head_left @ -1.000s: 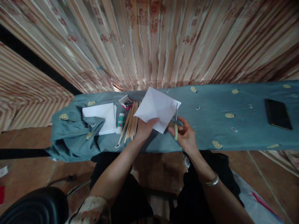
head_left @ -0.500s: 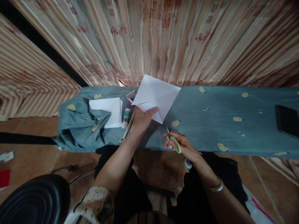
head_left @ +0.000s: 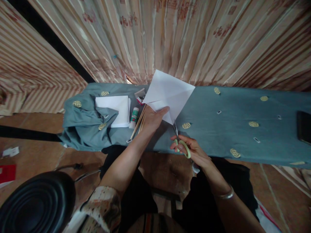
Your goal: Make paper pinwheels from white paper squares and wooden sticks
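A white sheet of paper (head_left: 173, 85) is held up over the bench by my left hand (head_left: 154, 117), which pinches its lower left part with the thumb on top. Crease lines cross the sheet, and a slit or fold edge runs near my thumb. My right hand (head_left: 188, 147) has its fingers in the light green handles of a pair of scissors (head_left: 184, 148). The scissors' blades point up and meet the paper's lowest corner. Whether the blades are closed on the paper I cannot make out.
A teal cloth (head_left: 206, 129) covers the long bench. Left of my hand lie a stack of white paper (head_left: 116, 108), a glue stick (head_left: 134, 117), thin wooden sticks (head_left: 138, 124) and a small box (head_left: 140, 97). A dark phone-like object (head_left: 303, 126) lies far right. A black round stool (head_left: 36, 204) stands lower left.
The view has shifted slightly, so the bench and its things sit a little higher and further right. The scissors' tips are now at the paper's lowest corner. Both grips are unchanged.
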Demonstrator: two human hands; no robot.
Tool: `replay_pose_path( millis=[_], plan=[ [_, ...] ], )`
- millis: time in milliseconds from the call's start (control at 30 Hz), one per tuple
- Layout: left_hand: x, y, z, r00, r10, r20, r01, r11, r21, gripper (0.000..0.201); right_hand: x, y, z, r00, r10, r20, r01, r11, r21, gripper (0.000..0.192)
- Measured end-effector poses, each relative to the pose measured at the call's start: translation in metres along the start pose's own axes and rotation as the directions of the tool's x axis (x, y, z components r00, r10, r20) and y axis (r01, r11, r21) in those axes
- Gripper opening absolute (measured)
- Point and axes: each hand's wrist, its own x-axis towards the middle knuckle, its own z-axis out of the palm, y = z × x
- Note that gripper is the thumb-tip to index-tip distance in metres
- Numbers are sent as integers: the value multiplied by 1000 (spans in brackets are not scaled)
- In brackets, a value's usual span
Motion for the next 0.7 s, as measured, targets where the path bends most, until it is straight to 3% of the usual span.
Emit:
replay_pose_path(
  millis=[233,700],
  plan=[
    [-9,4,5,997,56,59,-59,996,64,38,2,-2,-2,1000,-7,-11,7,999,-44,57],
    [-17,18,14,998,-63,23,61,996,72,30,3,-3,1,999,-33,-29,33,999,-26,55]
  ],
)
